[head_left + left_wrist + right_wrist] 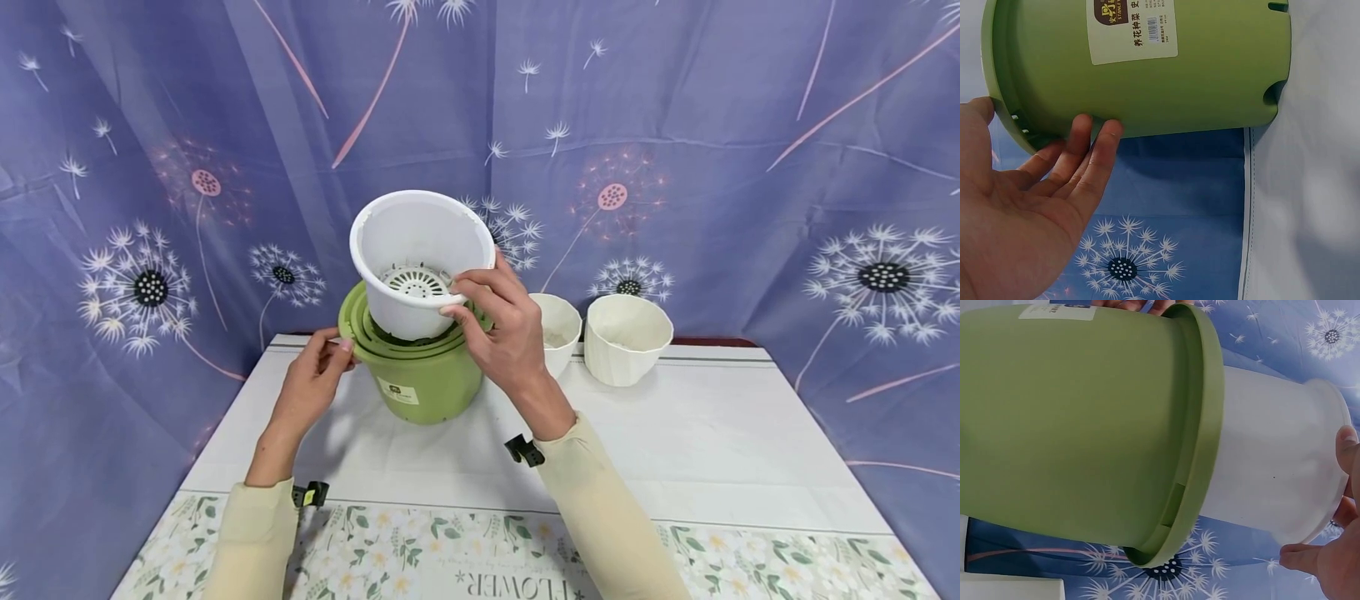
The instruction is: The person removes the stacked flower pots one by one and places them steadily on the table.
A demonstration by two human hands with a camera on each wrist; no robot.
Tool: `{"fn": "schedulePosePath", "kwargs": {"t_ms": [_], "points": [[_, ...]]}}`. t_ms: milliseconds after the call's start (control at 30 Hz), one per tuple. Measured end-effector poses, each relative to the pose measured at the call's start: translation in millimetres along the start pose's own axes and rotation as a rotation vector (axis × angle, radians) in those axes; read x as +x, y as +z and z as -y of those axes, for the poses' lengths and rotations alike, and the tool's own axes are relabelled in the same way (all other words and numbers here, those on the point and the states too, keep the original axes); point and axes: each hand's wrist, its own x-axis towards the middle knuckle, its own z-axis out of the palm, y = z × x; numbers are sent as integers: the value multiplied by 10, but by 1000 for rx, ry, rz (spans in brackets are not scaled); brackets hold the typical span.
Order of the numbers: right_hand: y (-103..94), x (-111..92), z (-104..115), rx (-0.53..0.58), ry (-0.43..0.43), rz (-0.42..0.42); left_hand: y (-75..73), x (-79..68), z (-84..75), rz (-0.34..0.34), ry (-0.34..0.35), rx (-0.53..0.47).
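A white flowerpot (408,312) with a slotted bottom is tilted over the mouth of a green flowerpot (435,387), its lower end within the green rim. My right hand (506,325) grips the white pot's rim at its near right side. At the left, my left hand (315,375) holds the green pot's rim, thumb over the edge and fingers against the wall, as the left wrist view shows of the hand (1035,200). Several green rings show inside the green pot's mouth; how many pots are nested there is hidden. A label (1132,31) sits on the green wall.
Two cream pots stand to the right on the table: a fluted pot (626,346) and another pot (558,333) partly behind my right hand. A white and floral cloth (712,450) covers the table. Blue dandelion-print curtains (712,167) hang behind and at both sides.
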Motion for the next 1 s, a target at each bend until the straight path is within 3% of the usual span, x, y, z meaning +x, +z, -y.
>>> {"fn": "schedulePosePath", "kwargs": {"t_ms": [1000], "points": [[-277,73,174,-23,-52,-136,14,-7,-8,-6,5,3]]}}
